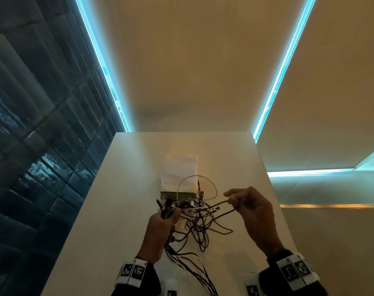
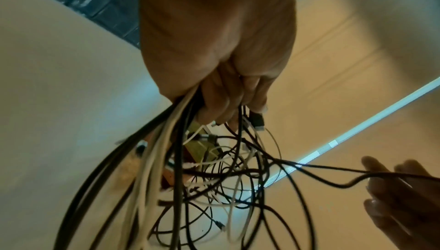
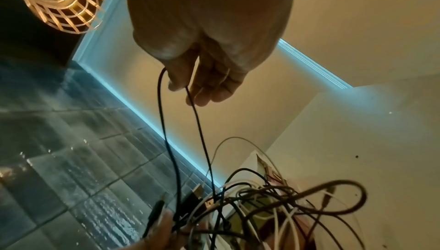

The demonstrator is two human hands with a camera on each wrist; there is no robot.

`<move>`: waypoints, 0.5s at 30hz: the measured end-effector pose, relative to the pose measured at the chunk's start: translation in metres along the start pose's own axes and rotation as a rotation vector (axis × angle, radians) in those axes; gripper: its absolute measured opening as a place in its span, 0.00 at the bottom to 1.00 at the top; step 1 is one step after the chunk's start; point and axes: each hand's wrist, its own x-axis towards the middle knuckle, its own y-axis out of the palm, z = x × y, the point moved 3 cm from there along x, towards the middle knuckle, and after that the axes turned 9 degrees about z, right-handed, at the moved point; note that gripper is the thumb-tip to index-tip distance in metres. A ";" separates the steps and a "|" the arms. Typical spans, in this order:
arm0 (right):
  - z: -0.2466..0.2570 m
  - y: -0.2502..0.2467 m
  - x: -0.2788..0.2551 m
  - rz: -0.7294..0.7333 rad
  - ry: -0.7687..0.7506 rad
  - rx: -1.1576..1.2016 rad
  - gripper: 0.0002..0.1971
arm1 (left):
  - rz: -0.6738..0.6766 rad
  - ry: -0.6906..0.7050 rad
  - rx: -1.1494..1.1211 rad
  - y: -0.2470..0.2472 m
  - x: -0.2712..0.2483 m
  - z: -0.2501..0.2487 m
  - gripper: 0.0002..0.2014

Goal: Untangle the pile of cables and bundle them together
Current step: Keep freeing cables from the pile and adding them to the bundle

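Cables: a tangled pile of thin black and white leads, raised above the white table. One gathered bunch of black and white strands, several plug ends protruding at its 12 o'clock end, runs down toward 6 o'clock in the head view. A loose knot of overlapping loops spreads between 3 and 5 o'clock of that bunch. One black cable, doubled into a narrow loop, is drawn taut toward 3 o'clock. A white loop arches at 12 o'clock.
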 end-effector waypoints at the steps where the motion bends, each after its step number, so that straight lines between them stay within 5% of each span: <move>1: 0.001 -0.001 0.003 -0.029 0.014 0.027 0.05 | 0.007 0.000 0.039 0.000 -0.001 -0.002 0.11; 6: -0.018 -0.014 0.018 -0.194 0.162 0.178 0.08 | 0.129 0.031 0.118 -0.007 -0.012 -0.011 0.20; 10: -0.045 -0.034 0.028 -0.385 0.337 0.319 0.26 | 0.246 0.058 -0.043 -0.015 -0.022 -0.012 0.20; 12: -0.051 -0.040 0.029 -0.371 0.413 0.390 0.30 | 0.255 0.087 -0.138 -0.019 -0.024 -0.011 0.21; 15: -0.047 -0.034 0.030 -0.151 0.383 0.343 0.26 | 0.247 0.143 -0.299 -0.017 -0.024 -0.012 0.26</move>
